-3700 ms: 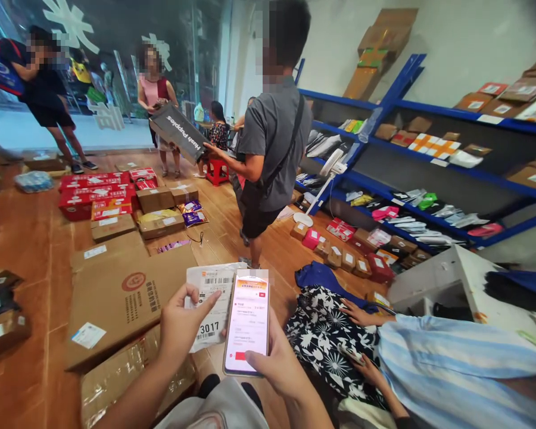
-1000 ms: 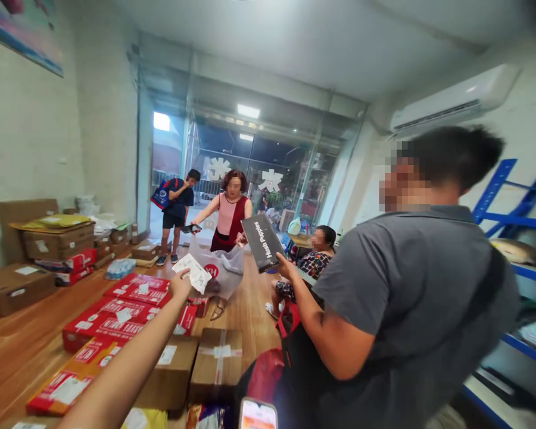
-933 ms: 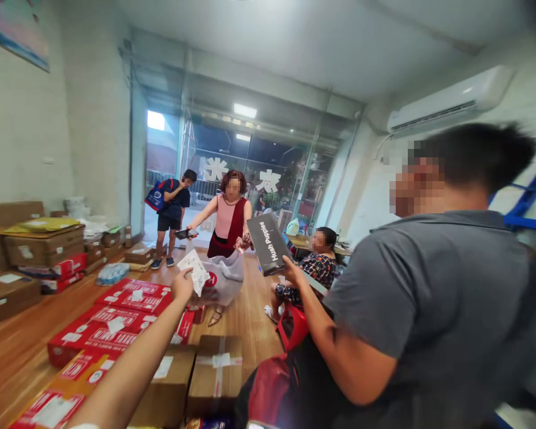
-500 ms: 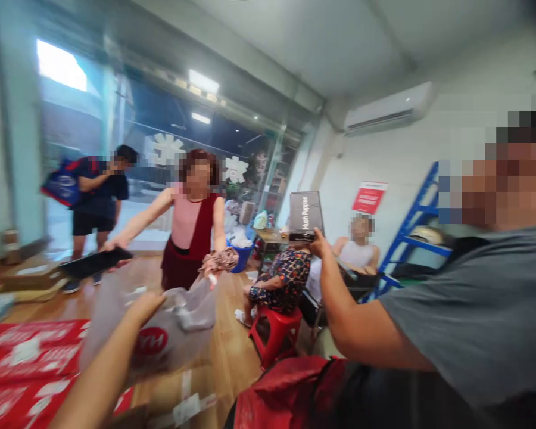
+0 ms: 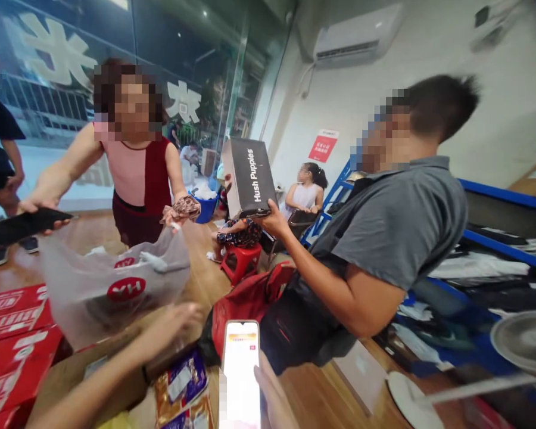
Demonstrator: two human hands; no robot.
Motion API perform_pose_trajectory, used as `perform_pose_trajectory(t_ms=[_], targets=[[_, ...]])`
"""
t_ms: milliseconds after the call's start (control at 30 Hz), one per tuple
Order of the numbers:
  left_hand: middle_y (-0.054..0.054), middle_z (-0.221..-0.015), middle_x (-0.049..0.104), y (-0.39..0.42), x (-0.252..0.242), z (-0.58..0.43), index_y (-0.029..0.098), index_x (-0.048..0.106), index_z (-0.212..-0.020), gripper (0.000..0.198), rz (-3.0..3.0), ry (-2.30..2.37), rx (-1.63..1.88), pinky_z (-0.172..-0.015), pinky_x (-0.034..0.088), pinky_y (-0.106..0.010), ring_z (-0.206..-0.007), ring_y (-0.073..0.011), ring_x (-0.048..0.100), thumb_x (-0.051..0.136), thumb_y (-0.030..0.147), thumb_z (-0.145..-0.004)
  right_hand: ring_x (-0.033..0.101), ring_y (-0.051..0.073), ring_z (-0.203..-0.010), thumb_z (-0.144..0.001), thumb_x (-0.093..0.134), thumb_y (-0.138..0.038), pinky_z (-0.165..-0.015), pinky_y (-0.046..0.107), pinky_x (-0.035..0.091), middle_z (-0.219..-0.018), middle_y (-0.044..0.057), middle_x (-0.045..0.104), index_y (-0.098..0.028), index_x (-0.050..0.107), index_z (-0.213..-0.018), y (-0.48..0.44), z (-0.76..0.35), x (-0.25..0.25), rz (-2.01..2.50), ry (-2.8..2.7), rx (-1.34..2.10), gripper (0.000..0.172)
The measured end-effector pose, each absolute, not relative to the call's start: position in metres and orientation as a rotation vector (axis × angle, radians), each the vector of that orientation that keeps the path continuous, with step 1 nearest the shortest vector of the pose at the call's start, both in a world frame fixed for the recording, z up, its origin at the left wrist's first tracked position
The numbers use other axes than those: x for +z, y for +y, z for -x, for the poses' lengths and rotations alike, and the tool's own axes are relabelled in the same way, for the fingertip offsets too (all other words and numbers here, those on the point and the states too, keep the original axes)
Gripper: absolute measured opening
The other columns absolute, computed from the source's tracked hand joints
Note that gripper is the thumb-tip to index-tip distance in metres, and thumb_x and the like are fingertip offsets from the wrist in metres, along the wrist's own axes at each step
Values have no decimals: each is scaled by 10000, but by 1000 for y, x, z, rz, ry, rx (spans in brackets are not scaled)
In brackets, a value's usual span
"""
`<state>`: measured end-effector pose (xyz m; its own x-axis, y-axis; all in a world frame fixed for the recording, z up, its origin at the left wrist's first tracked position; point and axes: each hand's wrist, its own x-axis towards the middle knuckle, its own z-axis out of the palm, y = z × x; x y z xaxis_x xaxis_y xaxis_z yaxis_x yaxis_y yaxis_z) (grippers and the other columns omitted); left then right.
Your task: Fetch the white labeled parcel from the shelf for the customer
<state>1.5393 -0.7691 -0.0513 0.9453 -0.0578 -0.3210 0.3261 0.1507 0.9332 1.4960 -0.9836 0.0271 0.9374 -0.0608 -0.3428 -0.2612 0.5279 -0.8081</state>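
My left hand point(image 5: 181, 325) stretches in from the lower left, blurred, with its fingers loosely extended and nothing visible in them. It is in front of a translucent plastic bag point(image 5: 83, 304) with red logos, held up by a person in a pink and maroon dress. At the bottom centre my right hand point(image 5: 272, 390) grips a smartphone point(image 5: 242, 375) with a bright screen, thumb along its right edge. Below my left hand lie shiny purple and gold packets point(image 5: 183, 378) and a cardboard box point(image 5: 87, 381).
Red printed boxes point(image 5: 15, 351) are stacked at the left. A person in a grey shirt point(image 5: 384, 220) holds a Hush Puppies shoebox point(image 5: 250, 179). A red bag point(image 5: 243, 298), a red stool point(image 5: 241, 262) and a fan point(image 5: 524, 345) stand around; blue shelving point(image 5: 509, 196) is at the right.
My right hand with the smartphone has come into view at the bottom. My left hand has moved right and down, away from the bag. The view has turned right and downward.
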Motion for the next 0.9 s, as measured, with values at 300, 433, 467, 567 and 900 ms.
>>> perform_pose_trajectory(t_ms=[300,433,467,567,900], targets=[[-106,-1121,685,-890,-23,-1414,156,674,-1054,577,-706,261,-523,-1022,400,-382,-1114,-290,588,560,613,-721,680,221,-838,-604,752,-492,-773,307,511,-900,65,742,-166,631,-955,-985,-1418,-22,939,355,197,495],[-98,-1158,668,-905,-21,-1387,173,651,-1076,653,-796,281,-456,-1050,365,-404,-1203,-313,515,614,650,-632,670,202,-694,-551,767,-513,-679,299,504,-813,44,742,-175,614,-924,-1004,-1403,-19,958,375,204,526],[-99,-1154,670,-912,-21,-1381,175,647,-1080,670,-823,271,-444,-1046,365,-415,-1204,-319,511,615,661,-620,664,194,-680,-552,765,-505,-668,291,499,-792,32,738,-180,612,-900,-1012,-1397,-19,948,369,205,500],[-111,-1094,690,-938,-19,-1368,165,655,-1052,682,-935,213,-368,-993,401,-427,-1151,-328,547,571,696,-633,636,166,-634,-581,741,-483,-619,256,476,-685,-9,709,-192,605,-823,-1042,-1380,-19,922,343,211,402],[-60,-668,696,-1075,-11,-1335,120,690,-757,551,-1306,277,-160,-652,457,-319,-688,-247,625,626,635,-572,645,192,-716,-643,673,-538,-664,275,478,-774,-6,711,-190,603,-948,-1194,-1322,-20,995,204,253,468]])
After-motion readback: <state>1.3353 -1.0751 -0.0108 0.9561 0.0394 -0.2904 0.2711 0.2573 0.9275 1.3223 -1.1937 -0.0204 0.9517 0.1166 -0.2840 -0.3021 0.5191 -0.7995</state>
